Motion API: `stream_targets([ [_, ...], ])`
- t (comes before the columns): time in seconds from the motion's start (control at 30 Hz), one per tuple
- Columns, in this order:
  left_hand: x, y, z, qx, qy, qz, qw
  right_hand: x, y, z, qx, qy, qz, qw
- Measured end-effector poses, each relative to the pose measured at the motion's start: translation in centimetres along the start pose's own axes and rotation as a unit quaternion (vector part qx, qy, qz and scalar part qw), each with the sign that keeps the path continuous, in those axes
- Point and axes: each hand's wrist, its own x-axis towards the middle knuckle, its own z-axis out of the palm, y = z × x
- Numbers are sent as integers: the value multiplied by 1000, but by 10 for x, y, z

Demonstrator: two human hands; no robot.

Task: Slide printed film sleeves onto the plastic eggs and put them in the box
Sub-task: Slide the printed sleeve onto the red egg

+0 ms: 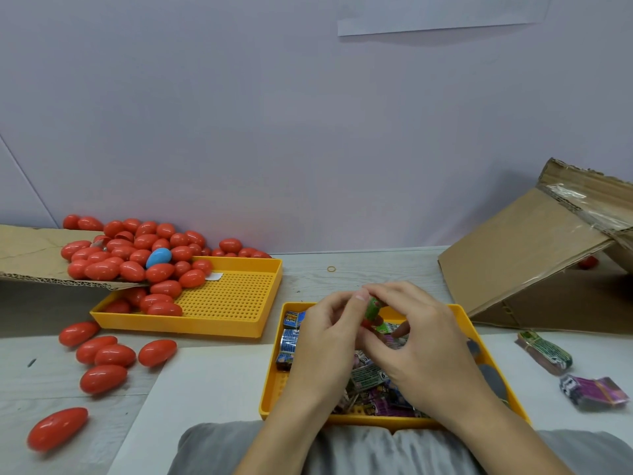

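Both hands meet over the near yellow tray (270, 389), which holds several printed film sleeves (368, 375). My left hand (329, 337) and my right hand (411, 341) pinch a red egg with a green printed sleeve (372, 311) partly around it; fingers hide most of the egg. A heap of red plastic eggs (137, 258), with one blue egg (158, 257) among them, spills from a cardboard flap into the far yellow tray (236, 299). Several loose red eggs (102, 354) lie on the table at the left. The cardboard box (534, 255) stands open at the right.
Two banded bundles of sleeves, one green (544, 351) and one purple (591, 392), lie right of the near tray. A rubber band (331, 268) lies on the table behind it. White paper (205, 389) covers the table front. A wall closes the back.
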Motion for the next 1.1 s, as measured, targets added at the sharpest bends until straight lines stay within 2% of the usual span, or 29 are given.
stream_targets([
  [0.23, 0, 2, 0, 25, -25, -44, 998, 1, -6, -2, 16, -13, -16, 1000],
  [0.7, 0, 0, -1, 13, -40, -25, 999, -1, -4, -1, 13, 7, 6, 1000],
  [0.9, 1, -2, -2, 2, -36, -22, 999, 0, -6, -2, 28, -2, -11, 1000],
  [1.0, 1, 0, -1, -36, -40, -50, 997, 0, -4, 0, 37, 12, 3, 999],
  [1.1, 2, 4, -3, -145, -60, -107, 982, -2, -2, 1, 74, 18, 33, 997],
])
